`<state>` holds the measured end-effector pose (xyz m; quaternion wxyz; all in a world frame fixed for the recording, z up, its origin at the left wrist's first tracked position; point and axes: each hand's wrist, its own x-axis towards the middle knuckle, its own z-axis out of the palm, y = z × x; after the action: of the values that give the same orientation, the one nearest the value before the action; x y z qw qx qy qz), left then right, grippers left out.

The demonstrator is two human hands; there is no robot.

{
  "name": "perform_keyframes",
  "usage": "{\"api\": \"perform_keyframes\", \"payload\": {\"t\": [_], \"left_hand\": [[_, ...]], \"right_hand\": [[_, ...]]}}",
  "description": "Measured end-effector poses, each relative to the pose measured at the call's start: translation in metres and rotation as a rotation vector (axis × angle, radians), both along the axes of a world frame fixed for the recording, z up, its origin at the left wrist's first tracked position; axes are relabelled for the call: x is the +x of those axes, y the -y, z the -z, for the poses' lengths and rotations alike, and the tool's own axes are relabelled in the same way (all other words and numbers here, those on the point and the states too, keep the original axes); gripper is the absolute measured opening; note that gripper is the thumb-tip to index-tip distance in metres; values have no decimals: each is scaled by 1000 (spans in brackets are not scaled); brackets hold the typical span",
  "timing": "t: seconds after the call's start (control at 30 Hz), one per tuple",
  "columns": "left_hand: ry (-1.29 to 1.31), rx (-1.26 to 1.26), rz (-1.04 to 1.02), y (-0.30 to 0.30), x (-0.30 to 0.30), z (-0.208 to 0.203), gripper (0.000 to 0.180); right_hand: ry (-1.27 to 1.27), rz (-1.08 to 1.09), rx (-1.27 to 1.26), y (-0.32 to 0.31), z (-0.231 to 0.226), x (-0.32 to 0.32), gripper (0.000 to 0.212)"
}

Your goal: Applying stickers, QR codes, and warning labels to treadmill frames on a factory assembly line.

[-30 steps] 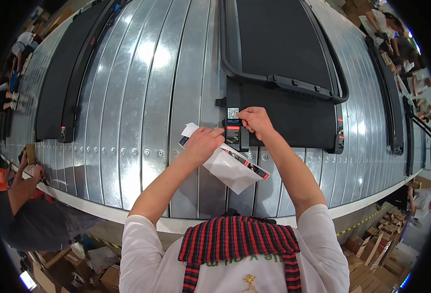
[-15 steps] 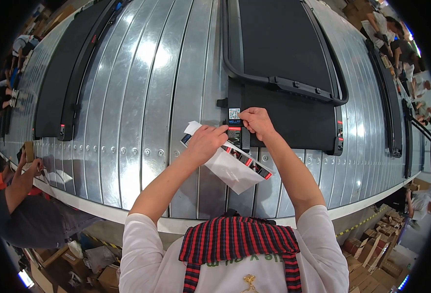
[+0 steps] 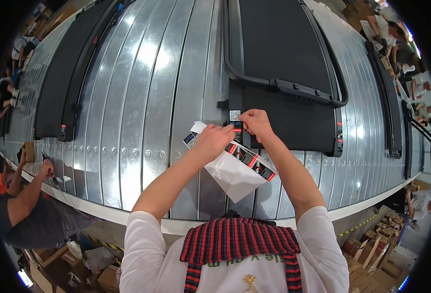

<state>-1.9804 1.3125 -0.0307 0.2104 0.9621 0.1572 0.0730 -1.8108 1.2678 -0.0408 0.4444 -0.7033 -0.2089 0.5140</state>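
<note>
A dark folded treadmill (image 3: 288, 122) lies on the metal-slat table in front of me. On its near left corner rests a sticker (image 3: 235, 116) with a square black-and-white code and a dark blue lower part. My right hand (image 3: 257, 125) is closed, its thumb and fingertips pinched at that sticker's right edge. Just below, my left hand (image 3: 215, 142) grips sheets of labels (image 3: 242, 173), white-backed with red and black printed strips; its fingertips reach the sticker's lower edge. The sheets hang toward me, fanned and tilted over the slats.
Another treadmill (image 3: 54, 93) lies at the left and a further one (image 3: 386, 97) at the right. A handrail frame (image 3: 293, 87) rises over the near treadmill. A co-worker (image 3: 22, 205) at the left handles a small tool. Cardboard boxes (image 3: 371, 244) lie below the table's edge.
My left hand has shifted slightly right with the label sheets, which swung lower and show more print. My right hand stays at the sticker. The left co-worker's hand has moved.
</note>
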Motion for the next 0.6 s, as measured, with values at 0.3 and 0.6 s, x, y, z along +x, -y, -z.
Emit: {"api": "perform_keyframes", "payload": {"t": [0.3,0.6], "left_hand": [[-53,-2,-12,0,1,-3,11],[-31,10,-7,0,1,-3,12]], "right_hand": [[143,33,52,2,11,-3,12],[237,46,18,0,12,-5,13]]}}
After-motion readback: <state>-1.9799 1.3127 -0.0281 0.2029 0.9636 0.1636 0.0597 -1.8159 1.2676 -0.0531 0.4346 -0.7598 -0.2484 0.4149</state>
